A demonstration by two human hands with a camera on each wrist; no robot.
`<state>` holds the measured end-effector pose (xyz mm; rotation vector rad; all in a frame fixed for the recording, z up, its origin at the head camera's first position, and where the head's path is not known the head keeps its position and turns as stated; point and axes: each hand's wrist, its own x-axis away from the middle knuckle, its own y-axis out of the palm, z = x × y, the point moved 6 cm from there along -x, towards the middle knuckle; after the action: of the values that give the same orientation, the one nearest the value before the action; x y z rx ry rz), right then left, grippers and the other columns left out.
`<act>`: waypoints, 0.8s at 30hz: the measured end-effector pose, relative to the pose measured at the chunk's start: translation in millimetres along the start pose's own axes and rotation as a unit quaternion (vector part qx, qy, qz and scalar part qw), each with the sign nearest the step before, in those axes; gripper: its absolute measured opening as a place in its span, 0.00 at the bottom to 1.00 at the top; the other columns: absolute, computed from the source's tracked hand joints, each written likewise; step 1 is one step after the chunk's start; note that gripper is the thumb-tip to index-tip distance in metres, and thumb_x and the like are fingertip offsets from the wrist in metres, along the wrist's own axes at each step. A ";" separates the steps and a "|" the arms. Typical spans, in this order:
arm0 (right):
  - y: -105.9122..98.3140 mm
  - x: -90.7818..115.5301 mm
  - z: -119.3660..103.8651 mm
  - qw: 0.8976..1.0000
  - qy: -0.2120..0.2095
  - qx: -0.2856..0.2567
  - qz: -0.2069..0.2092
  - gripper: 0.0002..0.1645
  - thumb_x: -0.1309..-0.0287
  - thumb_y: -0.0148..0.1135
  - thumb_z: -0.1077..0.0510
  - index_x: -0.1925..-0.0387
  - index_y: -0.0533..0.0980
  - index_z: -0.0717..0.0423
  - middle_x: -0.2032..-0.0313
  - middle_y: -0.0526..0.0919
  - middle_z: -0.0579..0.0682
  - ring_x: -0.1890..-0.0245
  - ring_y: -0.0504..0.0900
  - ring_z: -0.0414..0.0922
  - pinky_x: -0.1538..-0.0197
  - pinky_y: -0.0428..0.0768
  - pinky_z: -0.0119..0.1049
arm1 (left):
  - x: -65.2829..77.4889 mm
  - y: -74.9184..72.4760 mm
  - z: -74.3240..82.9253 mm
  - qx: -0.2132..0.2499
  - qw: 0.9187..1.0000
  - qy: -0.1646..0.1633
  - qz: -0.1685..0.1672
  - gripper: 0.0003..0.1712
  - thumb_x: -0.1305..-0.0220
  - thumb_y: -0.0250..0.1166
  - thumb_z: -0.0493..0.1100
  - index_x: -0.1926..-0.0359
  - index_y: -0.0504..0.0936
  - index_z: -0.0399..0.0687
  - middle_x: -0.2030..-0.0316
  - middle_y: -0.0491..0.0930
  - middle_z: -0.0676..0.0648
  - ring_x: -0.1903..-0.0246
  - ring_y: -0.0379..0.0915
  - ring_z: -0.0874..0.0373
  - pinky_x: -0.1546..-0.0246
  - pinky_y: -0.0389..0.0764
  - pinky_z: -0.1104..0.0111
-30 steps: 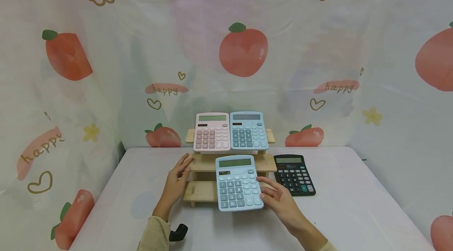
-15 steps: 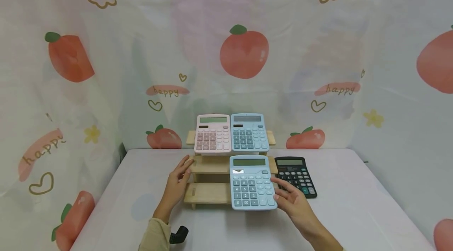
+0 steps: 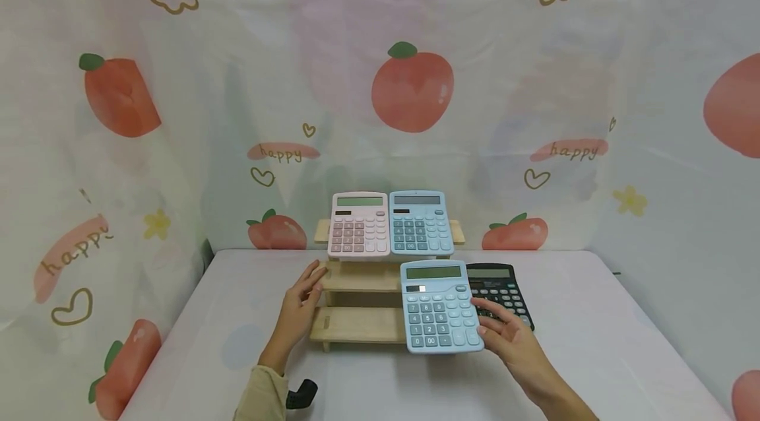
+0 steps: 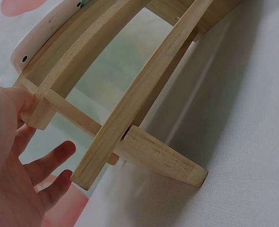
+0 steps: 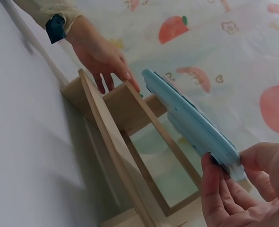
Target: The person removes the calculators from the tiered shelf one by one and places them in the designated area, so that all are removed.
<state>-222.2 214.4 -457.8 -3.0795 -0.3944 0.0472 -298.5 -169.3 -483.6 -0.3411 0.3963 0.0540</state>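
Observation:
My right hand (image 3: 513, 345) pinches a light blue calculator (image 3: 442, 319) by its right edge. It is held tilted in front of the wooden rack (image 3: 359, 325), overlapping the rack's right side, keys and screen toward the head camera. In the right wrist view, the thumb lies on one face of the calculator (image 5: 196, 123) and fingers on the other. My left hand (image 3: 297, 312) holds the left end of the rack's middle shelf; the left wrist view shows the other fingers stretched out beside the rack (image 4: 97, 137). A pink calculator (image 3: 359, 226) and another blue calculator (image 3: 420, 226) stand side by side on the top shelf.
A black calculator (image 3: 495, 276) lies on the white table (image 3: 570, 335) right of the rack, partly hidden by the held calculator and my right hand. A short black tube-like piece (image 3: 303, 394) lies near my left sleeve (image 3: 261, 394). A fruit-printed cloth (image 3: 410, 91) hangs behind.
My right hand has carried the light blue calculator to the right, from the rack's middle to its right side, uncovering more of the lower shelves. My left hand stays at the rack.

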 end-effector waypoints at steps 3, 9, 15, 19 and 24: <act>-6.1 1.5 0.6 1.000 0.005 0.007 0.004 0.36 0.27 0.54 0.63 0.26 0.54 0.69 0.47 0.85 0.40 0.49 0.85 0.35 0.50 0.84 0.31 | 0.0 -0.1 0.0 -0.003 1.000 0.008 0.001 0.21 0.23 0.55 0.42 0.35 0.78 0.41 0.26 0.65 0.40 0.27 0.64 0.42 0.50 0.78 0.70; -16.8 5.4 1.1 1.000 -0.013 0.002 0.002 0.35 0.26 0.53 0.63 0.27 0.53 0.72 0.49 0.85 0.35 0.50 0.86 0.35 0.50 0.84 0.30 | -0.2 -0.3 -0.8 -0.001 1.000 0.006 0.000 0.21 0.23 0.55 0.42 0.35 0.78 0.42 0.25 0.65 0.41 0.27 0.63 0.42 0.50 0.78 0.70; -30.1 9.2 3.0 1.000 0.000 0.013 0.024 0.35 0.26 0.53 0.62 0.26 0.52 0.71 0.50 0.85 0.31 0.50 0.86 0.34 0.50 0.84 0.29 | 0.1 0.0 0.3 0.002 1.000 -0.002 0.000 0.21 0.23 0.56 0.42 0.35 0.79 0.42 0.25 0.65 0.42 0.27 0.63 0.43 0.49 0.78 0.69; -39.1 10.5 4.3 0.999 0.006 0.015 0.037 0.36 0.26 0.53 0.62 0.26 0.52 0.71 0.50 0.85 0.30 0.51 0.86 0.34 0.50 0.83 0.28 | 1.7 0.3 6.3 -0.009 1.000 -0.006 0.007 0.21 0.24 0.56 0.40 0.35 0.78 0.39 0.26 0.66 0.39 0.28 0.64 0.41 0.49 0.78 0.69; -51.1 12.1 4.2 0.999 0.003 0.016 0.047 0.34 0.25 0.53 0.61 0.26 0.54 0.70 0.51 0.85 0.30 0.52 0.86 0.33 0.51 0.83 0.27 | 4.2 -1.4 28.5 -0.007 1.000 -0.007 0.004 0.20 0.25 0.55 0.35 0.36 0.77 0.32 0.27 0.65 0.34 0.28 0.64 0.37 0.49 0.78 0.69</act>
<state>-223.4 267.0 -460.3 -3.0643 -0.2462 0.0470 -283.9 -161.1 -460.1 -0.3527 0.3832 0.0665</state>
